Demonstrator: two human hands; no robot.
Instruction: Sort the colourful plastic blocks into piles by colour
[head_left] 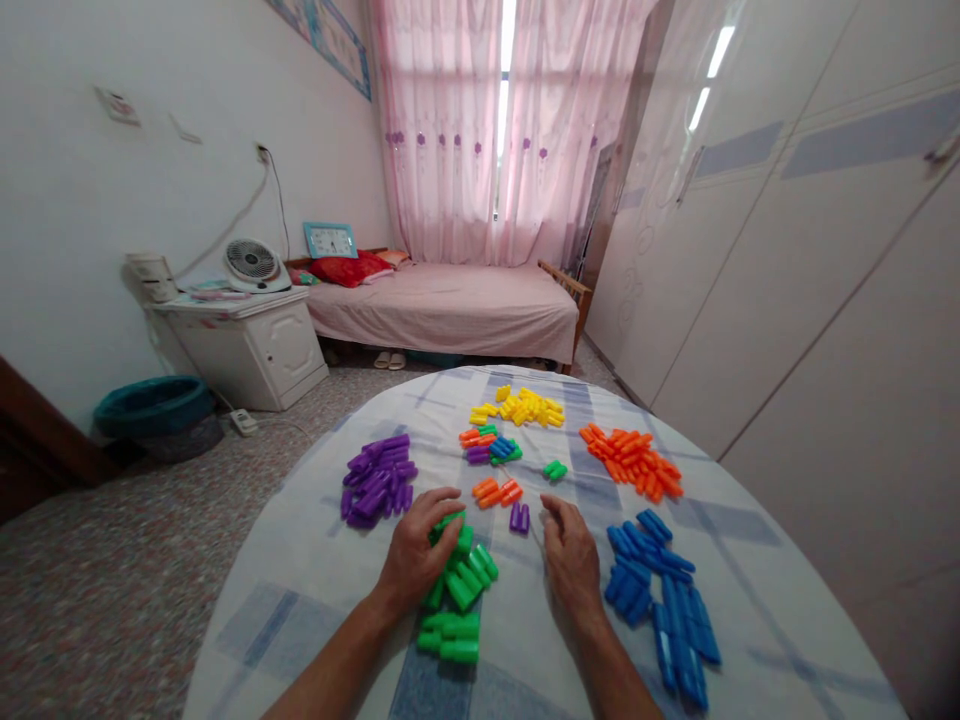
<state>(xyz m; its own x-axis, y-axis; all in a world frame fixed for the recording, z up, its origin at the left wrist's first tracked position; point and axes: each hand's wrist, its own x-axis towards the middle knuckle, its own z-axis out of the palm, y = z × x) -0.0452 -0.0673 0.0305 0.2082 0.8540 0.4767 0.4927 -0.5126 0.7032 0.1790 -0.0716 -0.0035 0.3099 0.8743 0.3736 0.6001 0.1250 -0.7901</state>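
Note:
My left hand (421, 552) is at the upper end of a pile of green plastic pieces (466, 578), its thumb and fingers closed around a green piece (448, 522). My right hand (571, 552) rests on the table with its fingers loosely bent and apart, holding nothing. Just left of its fingertips lies a purple pair (520, 518). Beyond the hands are some orange pieces (497, 492), a small green pair (555, 470) and a mixed cluster with blue pieces (502, 447) among orange, purple and green ones.
Around the cloth-covered round table (315, 610) lie a purple pile (377, 480), a yellow pile (531, 407), an orange pile (631, 460) and a blue pile (679, 600). Farther off are a bed (450, 300), a white cabinet (285, 345), a fan (253, 262) and a wardrobe (750, 280).

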